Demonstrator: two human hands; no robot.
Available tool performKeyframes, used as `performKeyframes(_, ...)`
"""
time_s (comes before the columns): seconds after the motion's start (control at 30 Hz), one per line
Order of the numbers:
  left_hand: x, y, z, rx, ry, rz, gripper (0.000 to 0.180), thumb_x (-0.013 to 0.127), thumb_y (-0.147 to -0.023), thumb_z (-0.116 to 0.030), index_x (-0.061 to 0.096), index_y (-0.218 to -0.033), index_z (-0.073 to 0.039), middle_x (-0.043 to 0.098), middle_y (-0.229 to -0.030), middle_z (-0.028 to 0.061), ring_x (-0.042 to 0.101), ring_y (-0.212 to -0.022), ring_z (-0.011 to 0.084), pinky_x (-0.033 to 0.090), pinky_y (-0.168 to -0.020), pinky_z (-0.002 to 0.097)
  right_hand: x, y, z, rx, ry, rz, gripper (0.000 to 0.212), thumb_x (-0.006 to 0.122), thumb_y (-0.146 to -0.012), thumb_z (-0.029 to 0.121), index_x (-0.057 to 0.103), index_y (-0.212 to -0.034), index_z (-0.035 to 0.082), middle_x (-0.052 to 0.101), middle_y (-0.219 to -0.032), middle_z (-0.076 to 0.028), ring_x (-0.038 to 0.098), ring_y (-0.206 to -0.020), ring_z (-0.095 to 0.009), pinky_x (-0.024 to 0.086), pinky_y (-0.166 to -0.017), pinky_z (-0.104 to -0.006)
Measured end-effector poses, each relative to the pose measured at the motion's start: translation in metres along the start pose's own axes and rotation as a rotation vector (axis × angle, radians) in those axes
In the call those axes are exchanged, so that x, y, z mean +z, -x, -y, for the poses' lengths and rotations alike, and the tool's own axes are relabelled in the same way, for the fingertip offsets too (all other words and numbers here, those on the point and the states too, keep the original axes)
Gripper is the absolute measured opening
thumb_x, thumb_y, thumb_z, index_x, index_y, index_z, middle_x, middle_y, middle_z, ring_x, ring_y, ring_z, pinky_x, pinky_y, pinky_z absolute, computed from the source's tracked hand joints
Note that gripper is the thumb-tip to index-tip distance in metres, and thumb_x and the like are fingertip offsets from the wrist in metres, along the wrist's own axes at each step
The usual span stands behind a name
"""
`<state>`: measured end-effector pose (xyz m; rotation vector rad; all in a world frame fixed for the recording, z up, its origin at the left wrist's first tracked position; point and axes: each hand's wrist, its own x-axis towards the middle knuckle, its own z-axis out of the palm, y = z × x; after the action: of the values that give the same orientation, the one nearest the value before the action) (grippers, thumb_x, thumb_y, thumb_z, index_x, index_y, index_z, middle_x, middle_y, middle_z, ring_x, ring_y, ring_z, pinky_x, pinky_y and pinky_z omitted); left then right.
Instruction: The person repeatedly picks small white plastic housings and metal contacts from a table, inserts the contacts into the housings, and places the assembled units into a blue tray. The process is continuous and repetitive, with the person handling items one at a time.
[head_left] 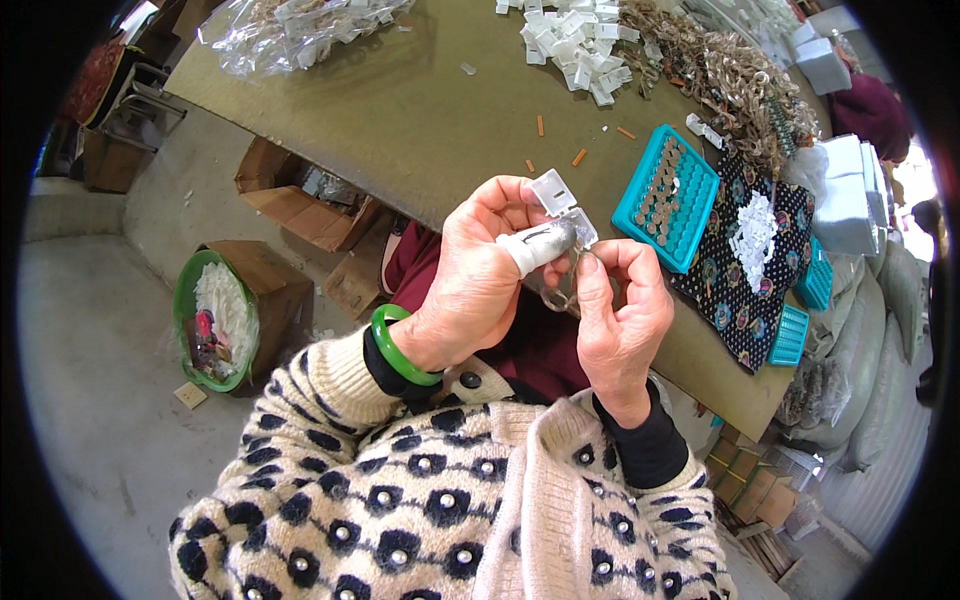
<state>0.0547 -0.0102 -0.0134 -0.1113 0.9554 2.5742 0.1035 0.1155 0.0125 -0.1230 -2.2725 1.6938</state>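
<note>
My left hand (475,270) is closed around a small white plastic case (575,232), whose square slotted lid (552,192) stands open above the fingers. Against the case, in the same grip, lies a whitish and silvery cylinder-shaped piece (540,246); its kind is unclear. Thumb and forefinger of my right hand (625,310) pinch thin wire (560,297) at the case's near edge. A loop of that wire hangs between the two hands. The fingers partly cover where wire and case meet.
On the table (420,130), a teal tray (640,190) holds several round metal pieces. A pile of white plastic cases (580,45), tangled wire bundles (745,80) and dark patterned cloth (735,310) with white bits (755,240) lie around it. A green basket (185,325) stands on the floor left.
</note>
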Motion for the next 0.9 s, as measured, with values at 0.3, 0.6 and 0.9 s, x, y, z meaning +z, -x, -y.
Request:
performKeyframes(0.3,-0.005,0.006,-0.003,-0.153,0.075,0.030,0.023,0.068,-0.087,-0.006,0.057,-0.107,-0.001,0.065,-0.082,0.0066,0.060,-0.064,0.0120,0.051,-0.058,0.0245,0.000,0.000,-0.004,-0.139,0.183,-0.031,0.011,0.061,-0.086,-0.004,0.051,-0.082,0.001,0.059,-0.068,-0.006,0.056,-0.059,-0.012,0.048,-0.057,-0.0285)
performKeyframes(0.6,-0.003,0.004,-0.004,-0.065,0.077,0.004,0.025,0.070,-0.087,-0.006,0.056,-0.107,-0.003,0.066,-0.085,0.0070,0.060,-0.061,0.0121,0.050,-0.056,0.0243,0.000,-0.005,-0.008,-0.190,0.180,-0.086,0.007,0.061,-0.086,-0.001,0.057,-0.092,-0.002,0.059,-0.092,-0.012,0.057,-0.079,-0.020,0.048,-0.072,-0.0310)
performKeyframes(0.9,0.002,0.004,0.004,0.139,-0.014,-0.050,0.031,0.069,-0.085,0.002,0.052,-0.110,-0.004,0.066,-0.093,0.0077,0.063,-0.074,0.0105,0.051,-0.062,0.0229,0.007,-0.004,-0.008,-0.458,0.401,-0.034,0.015,0.063,-0.078,-0.005,0.055,-0.090,0.001,0.057,-0.089,-0.013,0.054,-0.077,-0.031,0.045,-0.070,-0.0393)
